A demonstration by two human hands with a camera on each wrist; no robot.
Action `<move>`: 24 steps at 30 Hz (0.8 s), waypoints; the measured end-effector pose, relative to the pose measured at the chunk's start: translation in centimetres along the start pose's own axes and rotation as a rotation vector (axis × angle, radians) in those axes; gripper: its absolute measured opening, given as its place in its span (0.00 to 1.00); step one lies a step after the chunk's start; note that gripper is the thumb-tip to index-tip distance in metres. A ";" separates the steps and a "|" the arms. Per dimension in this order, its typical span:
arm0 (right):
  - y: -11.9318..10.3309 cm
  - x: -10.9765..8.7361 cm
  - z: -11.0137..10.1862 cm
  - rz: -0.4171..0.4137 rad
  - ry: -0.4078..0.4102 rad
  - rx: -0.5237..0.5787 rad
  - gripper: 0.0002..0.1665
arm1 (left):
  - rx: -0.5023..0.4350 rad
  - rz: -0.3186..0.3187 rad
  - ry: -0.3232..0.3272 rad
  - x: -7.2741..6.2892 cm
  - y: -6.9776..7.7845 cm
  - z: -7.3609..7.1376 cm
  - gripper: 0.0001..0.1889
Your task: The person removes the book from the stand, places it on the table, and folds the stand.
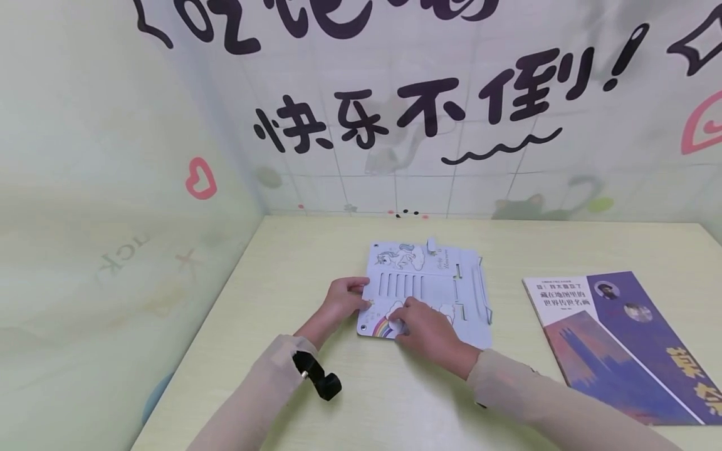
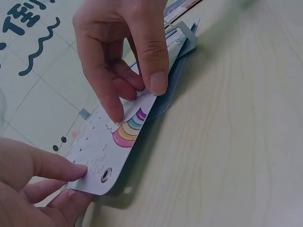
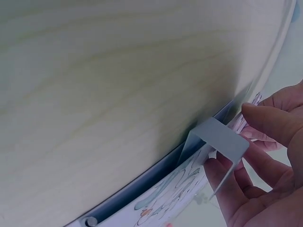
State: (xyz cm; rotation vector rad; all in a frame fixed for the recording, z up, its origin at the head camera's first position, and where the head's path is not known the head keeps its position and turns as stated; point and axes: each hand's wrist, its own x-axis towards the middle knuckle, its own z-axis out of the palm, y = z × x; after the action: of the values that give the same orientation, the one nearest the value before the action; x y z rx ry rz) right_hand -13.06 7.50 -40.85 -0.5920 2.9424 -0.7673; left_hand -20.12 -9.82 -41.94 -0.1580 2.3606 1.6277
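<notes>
A flat white book stand (image 1: 440, 288) with a unicorn and rainbow print lies folded on the table, slots across its middle and a wire piece along its right side. My left hand (image 1: 344, 297) pinches its left edge near the front corner, fingers above and below the panel in the left wrist view. At the front edge by the rainbow, my right hand (image 1: 425, 329) pinches the panel, its thumb (image 2: 158, 82) at the rim and fingertips on the printed face. A bent grey metal bracket (image 3: 220, 137) sticks out beside the right fingers in the right wrist view.
To the right lies a purple and white book (image 1: 615, 344) with a painted cover. The pale wood-grain table (image 1: 316, 244) meets a printed wall sheet (image 1: 361, 181) at the back and another on the left. A black strap mount (image 1: 316, 373) sits on the left wrist.
</notes>
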 end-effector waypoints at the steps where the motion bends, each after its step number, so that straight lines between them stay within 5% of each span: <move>1: 0.0 0.0 0.0 -0.001 -0.002 -0.005 0.18 | -0.002 -0.001 -0.004 0.0 -0.1 0.0 0.28; 8: 0.3 0.3 -0.9 0.010 -0.043 0.097 0.15 | -0.042 -0.007 -0.051 0.2 -0.3 -0.2 0.28; 15: 1.9 0.3 -4.0 0.092 -0.021 0.247 0.13 | -0.048 -0.042 -0.096 0.4 -0.1 -0.5 0.28; 24: 6.1 -2.0 -8.4 0.044 0.073 0.197 0.13 | -0.051 -0.072 -0.113 0.6 -0.1 -0.7 0.28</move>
State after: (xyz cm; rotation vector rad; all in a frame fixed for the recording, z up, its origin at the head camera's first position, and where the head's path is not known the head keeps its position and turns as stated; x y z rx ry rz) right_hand -14.48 17.07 -36.48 -0.4927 2.8844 -1.0786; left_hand -20.77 -10.43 -41.97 -0.1545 2.2050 1.6204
